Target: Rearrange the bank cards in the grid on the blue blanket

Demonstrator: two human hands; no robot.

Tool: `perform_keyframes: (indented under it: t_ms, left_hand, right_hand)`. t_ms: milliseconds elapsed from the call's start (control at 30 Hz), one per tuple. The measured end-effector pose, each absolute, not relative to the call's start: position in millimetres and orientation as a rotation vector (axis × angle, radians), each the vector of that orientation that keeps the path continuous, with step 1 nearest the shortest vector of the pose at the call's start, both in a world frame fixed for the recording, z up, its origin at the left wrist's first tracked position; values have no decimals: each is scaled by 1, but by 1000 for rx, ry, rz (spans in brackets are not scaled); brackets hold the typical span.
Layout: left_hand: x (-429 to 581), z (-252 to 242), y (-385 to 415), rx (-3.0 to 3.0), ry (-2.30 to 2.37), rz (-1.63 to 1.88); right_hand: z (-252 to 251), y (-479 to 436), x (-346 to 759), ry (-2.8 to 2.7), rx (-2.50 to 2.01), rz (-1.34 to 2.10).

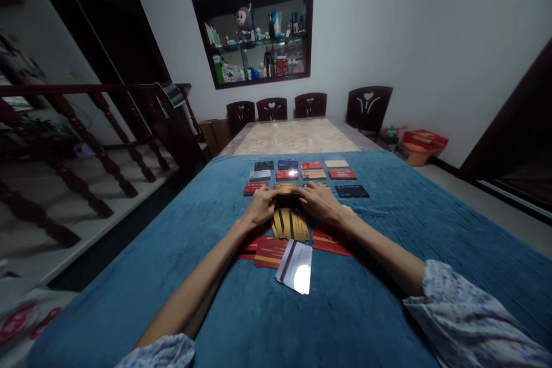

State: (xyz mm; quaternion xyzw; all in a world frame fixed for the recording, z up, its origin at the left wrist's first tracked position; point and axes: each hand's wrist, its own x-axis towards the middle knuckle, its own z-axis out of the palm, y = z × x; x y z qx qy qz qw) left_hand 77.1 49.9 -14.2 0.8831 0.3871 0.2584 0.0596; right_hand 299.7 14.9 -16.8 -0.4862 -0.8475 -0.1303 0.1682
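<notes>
My left hand (261, 206) and my right hand (321, 201) rest on the blue cloth from either side of a gold card stack (283, 188). Fingers of both hands are closed on its near edge, left and right. Just below them lie fanned yellow cards (294, 225) with dark stripes. Red cards (269, 251) spread under my left wrist, and more red cards (330, 242) lie under my right forearm. A white card (296, 264) with a dark stripe reflects light at the front. My right hand partly covers a card stack beside the gold one.
Beyond my hands, card stacks stand in rows: a dark blue stack (287, 164), a cream stack (336, 164), a black stack (352, 191) and several others. Blue cloth (207, 213) covers the near table. Chairs (310, 104) line the far end; a wooden railing (107, 126) runs left.
</notes>
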Motion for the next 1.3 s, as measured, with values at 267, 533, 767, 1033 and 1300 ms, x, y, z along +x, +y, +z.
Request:
perform_keyframes:
  t_ms: [267, 533, 767, 1033, 1300]
  left_hand:
    - [80, -17, 44, 2733, 1261, 736]
    - [83, -11, 39, 2783, 1305, 672]
    - [84, -6, 38, 2732, 1308, 778]
    - [86, -2, 32, 2732, 1322, 725]
    - [86, -1, 32, 2761, 1348, 676]
  right_hand:
    - [-21, 11, 299, -2409, -1516, -373]
    - [-20, 9, 296, -2408, -1542, -372]
    - [-12, 7, 293, -2345, -1525, -429]
    - [-15, 10, 296, -2314, -1511, -436]
    - [-13, 11, 299, -2303, -1491, -468]
